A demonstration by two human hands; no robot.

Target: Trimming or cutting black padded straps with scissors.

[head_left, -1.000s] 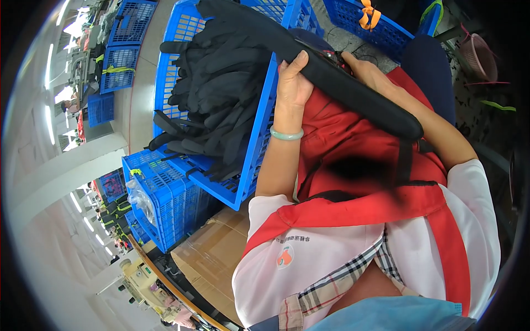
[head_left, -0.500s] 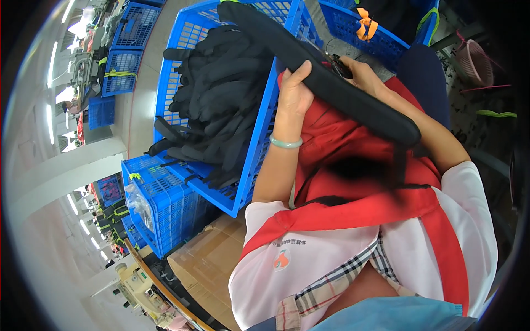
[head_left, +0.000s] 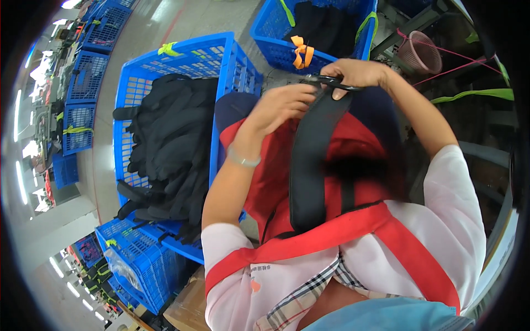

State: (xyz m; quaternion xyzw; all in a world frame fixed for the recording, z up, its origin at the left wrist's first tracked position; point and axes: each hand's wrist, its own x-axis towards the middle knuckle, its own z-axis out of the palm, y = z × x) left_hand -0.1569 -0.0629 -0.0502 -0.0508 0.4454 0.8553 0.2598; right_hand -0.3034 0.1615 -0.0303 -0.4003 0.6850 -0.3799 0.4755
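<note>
A long black padded strap [head_left: 313, 160] hangs over my lap, its far end between my two hands and its rounded near end by my apron [head_left: 364, 146]. My left hand [head_left: 279, 107] is closed at the strap's far end, fingertips on its left edge. Scissors with black handles [head_left: 345, 85] are in my right hand [head_left: 358, 73], and their tip points left toward my left fingers. The right thumb rests against the strap. What lies exactly between the left fingertips is partly hidden.
To the left stands a blue plastic crate [head_left: 218, 105] heaped with black padded straps [head_left: 174, 132]. A second blue crate [head_left: 270, 41] with an orange ribbon [head_left: 301, 52] is ahead. A pink basket [head_left: 419, 52] sits at the far right, and a cardboard box [head_left: 187, 303] at lower left.
The strap has swung from lying diagonally across to hanging toward me, its far end now between both hands. My left hand has moved from the strap's middle to that end. The view has shifted.
</note>
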